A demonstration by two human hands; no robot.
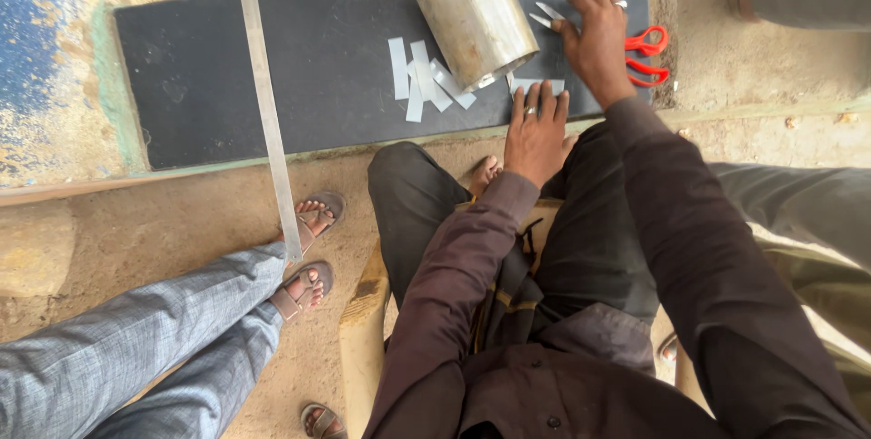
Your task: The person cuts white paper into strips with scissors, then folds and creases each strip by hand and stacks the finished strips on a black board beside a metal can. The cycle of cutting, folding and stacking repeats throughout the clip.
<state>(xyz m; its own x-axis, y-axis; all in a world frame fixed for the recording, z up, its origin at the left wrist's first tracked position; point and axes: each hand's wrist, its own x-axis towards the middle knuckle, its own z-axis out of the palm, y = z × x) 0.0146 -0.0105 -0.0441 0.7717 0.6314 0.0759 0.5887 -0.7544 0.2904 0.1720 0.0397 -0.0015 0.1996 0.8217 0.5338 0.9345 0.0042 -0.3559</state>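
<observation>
The left hand (537, 131) lies flat on the dark mat (272, 67), fingers together, pressing a pale strip (531, 84). Just beyond, the right hand (596, 40) pinches small strips (547, 14), with red-handled scissors (648, 53) beside it. A metal cylinder (472, 13) lies left of the hands, among loose strips (422, 81).

Dark mat (272, 67) on dusty floor (163, 230) — bears metal cylinder (474, 13), pale cut strips (422, 81), red-handled scissors (646, 53), long steel ruler (263, 94)
</observation>
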